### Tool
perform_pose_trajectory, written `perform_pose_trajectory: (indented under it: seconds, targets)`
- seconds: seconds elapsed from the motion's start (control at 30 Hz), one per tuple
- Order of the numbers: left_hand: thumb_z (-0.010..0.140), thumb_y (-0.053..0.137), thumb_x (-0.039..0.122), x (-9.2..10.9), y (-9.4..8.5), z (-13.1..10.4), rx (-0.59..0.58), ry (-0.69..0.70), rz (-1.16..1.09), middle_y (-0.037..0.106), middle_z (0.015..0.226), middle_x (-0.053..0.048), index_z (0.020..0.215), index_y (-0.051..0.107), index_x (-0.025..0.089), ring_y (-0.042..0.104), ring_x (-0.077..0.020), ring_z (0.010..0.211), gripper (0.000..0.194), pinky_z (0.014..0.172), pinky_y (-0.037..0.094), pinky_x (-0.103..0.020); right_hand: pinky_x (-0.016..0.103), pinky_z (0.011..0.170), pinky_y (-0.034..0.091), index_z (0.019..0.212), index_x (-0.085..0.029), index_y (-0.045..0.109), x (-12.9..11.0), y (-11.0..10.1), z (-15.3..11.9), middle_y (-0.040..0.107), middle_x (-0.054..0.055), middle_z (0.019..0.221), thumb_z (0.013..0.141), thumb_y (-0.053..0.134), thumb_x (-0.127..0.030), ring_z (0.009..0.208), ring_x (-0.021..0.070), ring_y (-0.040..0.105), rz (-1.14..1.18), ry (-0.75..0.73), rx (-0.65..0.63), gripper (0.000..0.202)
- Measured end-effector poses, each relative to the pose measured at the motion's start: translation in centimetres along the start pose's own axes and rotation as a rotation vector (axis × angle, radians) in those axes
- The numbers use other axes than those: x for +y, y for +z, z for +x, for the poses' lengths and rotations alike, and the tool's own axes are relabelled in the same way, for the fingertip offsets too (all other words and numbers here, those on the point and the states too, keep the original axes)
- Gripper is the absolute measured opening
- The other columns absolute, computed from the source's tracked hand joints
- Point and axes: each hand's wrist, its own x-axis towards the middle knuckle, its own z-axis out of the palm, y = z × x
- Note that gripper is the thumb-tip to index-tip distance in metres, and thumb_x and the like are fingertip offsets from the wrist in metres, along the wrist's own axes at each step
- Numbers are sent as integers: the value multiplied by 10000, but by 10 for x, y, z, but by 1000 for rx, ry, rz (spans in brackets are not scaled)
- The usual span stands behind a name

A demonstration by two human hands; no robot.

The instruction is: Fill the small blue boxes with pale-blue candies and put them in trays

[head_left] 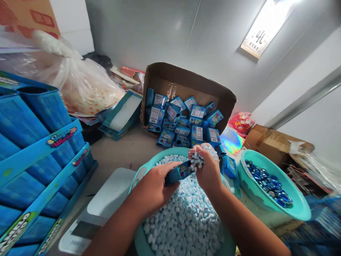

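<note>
My left hand (157, 181) is wrapped round a small blue candy tin (179, 172), tilted so its end points toward my right hand. My right hand (207, 167) is closed round a heap of pale blue and white candies (196, 160), some of them bulging out at the mouth of the tin. Both hands are above a turquoise basin (141, 174) filled with the same small candies. How full the tin is cannot be seen.
An open cardboard box (186, 74) of blue tins lies behind the basin. A turquoise bowl (295, 202) of blue caps is at right. At left are a white scale (112, 192), stacked display trays (42, 156) of blue tins and a plastic bag (80, 81).
</note>
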Motion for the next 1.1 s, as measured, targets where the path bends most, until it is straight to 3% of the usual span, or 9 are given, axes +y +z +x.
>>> perform_pose_trajectory:
  seconds: [0.4, 0.7, 0.93, 1.1]
  targets:
    - [846, 643, 297, 3, -1, 0, -12, -17, 22, 628, 1384, 14, 1368, 568, 324, 581, -256, 1283, 527, 1107, 454, -441, 239, 655, 502, 731, -200, 633, 1, -5, 3, 669, -17, 686, 710, 776, -245, 676, 130, 634, -54, -34, -68, 151]
    - [876, 612, 288, -1, 1, 2, -26, 36, 49, 601, 1416, 3, 1392, 539, 298, 547, -226, 1318, 521, 1145, 417, -411, 242, 636, 505, 740, -202, 633, 5, -3, 3, 672, -17, 652, 698, 805, -289, 634, 130, 641, -123, -72, -33, 198]
    - [883, 584, 255, 0, 0, -2, 46, 121, 74, 586, 1430, -24, 1390, 536, 257, 532, -229, 1334, 509, 1155, 409, -399, 285, 686, 513, 773, -227, 623, 6, -1, -4, 666, -30, 665, 742, 771, -321, 657, 141, 626, -66, -138, -95, 178]
    - [872, 607, 258, 1, 1, -1, 72, 64, 79, 635, 1367, -2, 1362, 563, 286, 579, -227, 1279, 492, 1119, 445, -376, 302, 710, 526, 865, -234, 624, 7, -1, -2, 693, -26, 707, 734, 788, -335, 676, 147, 644, -60, -145, -129, 232]
